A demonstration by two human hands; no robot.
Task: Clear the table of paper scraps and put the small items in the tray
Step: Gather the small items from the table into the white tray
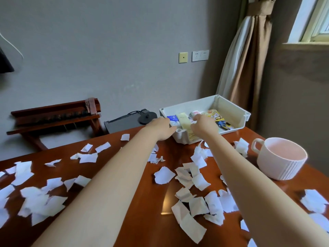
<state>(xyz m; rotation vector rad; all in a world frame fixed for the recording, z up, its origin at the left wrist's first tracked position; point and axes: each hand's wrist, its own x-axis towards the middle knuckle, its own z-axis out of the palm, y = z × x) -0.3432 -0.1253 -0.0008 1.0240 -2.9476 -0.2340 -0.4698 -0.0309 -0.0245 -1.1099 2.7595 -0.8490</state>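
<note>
The tray [229,106] lies lengthwise left-to-right on the table [142,202], slanting away rightward. The left hand [160,128] grips its left end. Whether the right hand [203,126] holds anything is unclear.

No word, brand or number can be read with certainty. Inside the white tray [187,103], the yellow packet [213,115] toward its right half carries a red oval logo and small pictures, but the lettering is blurred. The blue packet [172,118] at the tray's left end shows a white mark too small to make out. The pale yellow pack [183,120] lying over the tray's near rim has fine dark print at its lower end, illegible. On the wall above the tray, the white socket plate [200,55] bears tiny markings that cannot be read.
</note>
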